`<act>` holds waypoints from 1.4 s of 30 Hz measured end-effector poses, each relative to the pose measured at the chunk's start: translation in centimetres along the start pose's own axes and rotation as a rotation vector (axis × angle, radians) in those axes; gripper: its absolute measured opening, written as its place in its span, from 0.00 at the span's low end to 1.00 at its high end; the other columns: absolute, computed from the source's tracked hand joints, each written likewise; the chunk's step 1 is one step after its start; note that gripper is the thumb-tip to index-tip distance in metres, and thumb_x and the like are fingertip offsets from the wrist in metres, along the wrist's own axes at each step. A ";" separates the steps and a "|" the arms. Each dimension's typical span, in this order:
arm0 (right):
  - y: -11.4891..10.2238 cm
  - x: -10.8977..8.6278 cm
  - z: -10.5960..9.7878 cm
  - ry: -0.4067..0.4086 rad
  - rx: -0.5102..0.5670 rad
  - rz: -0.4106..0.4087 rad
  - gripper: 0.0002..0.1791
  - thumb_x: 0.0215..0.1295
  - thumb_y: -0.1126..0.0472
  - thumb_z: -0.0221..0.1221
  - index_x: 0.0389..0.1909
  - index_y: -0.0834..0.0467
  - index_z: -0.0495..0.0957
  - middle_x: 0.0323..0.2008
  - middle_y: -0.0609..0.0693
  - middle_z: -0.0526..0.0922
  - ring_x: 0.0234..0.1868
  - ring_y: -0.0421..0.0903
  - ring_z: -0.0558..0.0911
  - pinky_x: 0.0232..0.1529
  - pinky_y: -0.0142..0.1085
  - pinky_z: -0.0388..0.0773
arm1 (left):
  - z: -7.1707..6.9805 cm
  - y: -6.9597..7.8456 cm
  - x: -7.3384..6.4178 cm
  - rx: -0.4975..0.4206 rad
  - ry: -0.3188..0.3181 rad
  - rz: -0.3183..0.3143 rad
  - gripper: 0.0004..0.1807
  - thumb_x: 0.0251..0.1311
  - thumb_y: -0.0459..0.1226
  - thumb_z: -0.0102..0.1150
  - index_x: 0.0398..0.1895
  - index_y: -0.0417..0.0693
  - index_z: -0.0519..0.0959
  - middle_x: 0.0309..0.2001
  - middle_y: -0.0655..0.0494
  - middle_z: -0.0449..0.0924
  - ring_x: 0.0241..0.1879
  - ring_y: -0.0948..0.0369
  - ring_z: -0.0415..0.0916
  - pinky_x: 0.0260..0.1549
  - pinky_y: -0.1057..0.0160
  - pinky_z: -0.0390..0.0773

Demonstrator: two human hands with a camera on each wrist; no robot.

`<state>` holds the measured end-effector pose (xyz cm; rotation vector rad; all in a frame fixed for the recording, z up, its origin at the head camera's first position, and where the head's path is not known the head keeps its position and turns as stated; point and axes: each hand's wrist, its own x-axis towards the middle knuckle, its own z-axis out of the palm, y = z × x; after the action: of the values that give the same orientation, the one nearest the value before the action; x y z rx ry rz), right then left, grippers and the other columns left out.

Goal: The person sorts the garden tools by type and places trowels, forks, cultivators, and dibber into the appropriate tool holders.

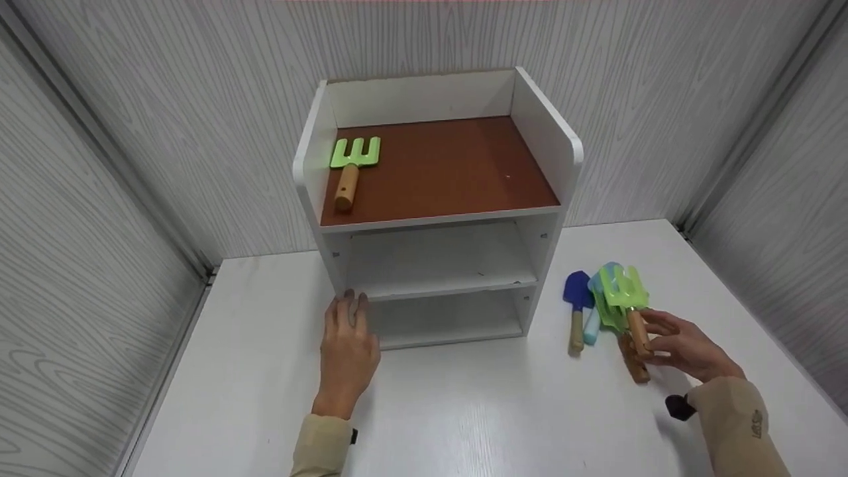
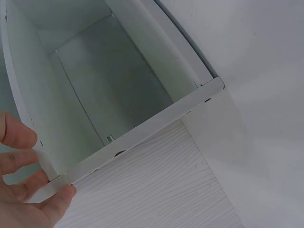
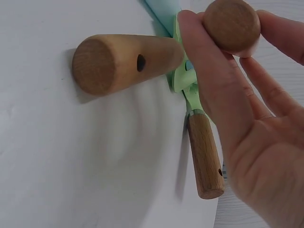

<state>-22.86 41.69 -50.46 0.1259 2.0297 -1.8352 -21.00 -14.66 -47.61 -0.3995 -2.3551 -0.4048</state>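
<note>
My left hand rests at the left front edge of a white shelf unit. In the left wrist view its fingers lie on either side of the side panel. My right hand pinches the wooden handle of a light green garden fork between thumb and fingers. The fork overlaps a small pile in the head view: a blue trowel, a light blue tool and a green tool with a brown handle, partly hidden underneath.
Another green garden fork lies at the left of the unit's brown top shelf, inside raised side walls. Two lower compartments face the front. The unit stands on a white table with wood-grain panels behind and beside it.
</note>
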 end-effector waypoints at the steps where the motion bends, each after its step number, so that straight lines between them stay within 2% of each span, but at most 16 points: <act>1: 0.0 0.0 0.0 -0.011 0.001 -0.008 0.45 0.66 0.72 0.60 0.79 0.63 0.48 0.61 0.48 0.71 0.53 0.42 0.79 0.55 0.45 0.80 | 0.0 0.0 0.0 0.000 -0.002 -0.003 0.32 0.51 0.23 0.66 0.63 0.24 0.72 0.61 0.29 0.68 0.61 0.34 0.67 0.54 0.46 0.78; 6: 0.4 -0.1 0.1 -0.037 0.043 -0.016 0.37 0.67 0.73 0.59 0.75 0.52 0.62 0.57 0.44 0.72 0.53 0.43 0.79 0.56 0.46 0.80 | 0.0 0.1 0.0 -0.002 -0.012 -0.003 0.32 0.53 0.24 0.67 0.63 0.25 0.71 0.61 0.29 0.68 0.61 0.34 0.67 0.55 0.45 0.77; 14: 0.4 -0.1 0.7 -0.029 0.018 -0.053 0.38 0.66 0.72 0.60 0.76 0.53 0.62 0.54 0.45 0.74 0.52 0.43 0.78 0.54 0.47 0.81 | 0.0 0.1 0.0 -0.016 0.001 -0.004 0.32 0.52 0.23 0.67 0.62 0.25 0.72 0.61 0.29 0.68 0.61 0.34 0.67 0.56 0.44 0.77; 19: 0.2 -0.3 1.1 -0.021 0.034 -0.084 0.35 0.65 0.74 0.59 0.70 0.45 0.71 0.52 0.47 0.75 0.50 0.44 0.79 0.52 0.49 0.81 | 0.1 0.0 0.0 -0.015 0.014 0.005 0.31 0.52 0.22 0.65 0.63 0.24 0.72 0.61 0.29 0.68 0.61 0.33 0.67 0.54 0.45 0.78; 22: 0.0 -0.3 1.6 0.000 0.026 -0.085 0.34 0.64 0.74 0.60 0.68 0.44 0.74 0.53 0.49 0.74 0.50 0.45 0.79 0.51 0.49 0.82 | 0.1 0.1 -0.1 -0.020 0.016 0.005 0.30 0.53 0.23 0.64 0.63 0.23 0.72 0.61 0.29 0.68 0.61 0.33 0.67 0.53 0.45 0.78; 29: -0.5 -0.4 2.8 0.028 -0.016 -0.101 0.34 0.63 0.73 0.62 0.69 0.49 0.73 0.57 0.55 0.69 0.49 0.47 0.81 0.49 0.49 0.83 | -0.1 0.1 -0.2 0.002 -0.004 -0.003 0.33 0.52 0.24 0.68 0.63 0.24 0.71 0.61 0.28 0.68 0.61 0.33 0.67 0.54 0.44 0.78; 34: -0.9 -0.5 3.4 0.035 -0.015 -0.107 0.34 0.62 0.74 0.61 0.69 0.49 0.72 0.56 0.54 0.71 0.47 0.50 0.84 0.49 0.50 0.83 | -0.1 0.1 -0.1 0.002 -0.005 0.000 0.33 0.52 0.24 0.67 0.63 0.24 0.71 0.61 0.28 0.68 0.61 0.32 0.67 0.54 0.44 0.77; 40: -1.4 -0.6 4.2 0.052 -0.039 -0.109 0.40 0.61 0.75 0.60 0.76 0.61 0.61 0.61 0.60 0.68 0.50 0.48 0.81 0.50 0.52 0.82 | -0.1 0.2 -0.2 -0.003 0.003 0.000 0.32 0.52 0.24 0.67 0.63 0.24 0.71 0.61 0.28 0.68 0.61 0.32 0.67 0.54 0.43 0.77; 42: -1.5 -0.8 4.5 0.058 -0.048 -0.107 0.42 0.61 0.74 0.61 0.77 0.62 0.58 0.63 0.63 0.66 0.50 0.48 0.80 0.50 0.52 0.82 | 0.0 0.1 -0.2 0.002 0.002 0.003 0.32 0.52 0.24 0.67 0.63 0.24 0.71 0.61 0.28 0.69 0.61 0.32 0.67 0.55 0.44 0.77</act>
<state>-21.56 37.29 -49.04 0.0594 2.1572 -1.8645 -20.81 -14.58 -47.68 -0.4018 -2.3529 -0.4015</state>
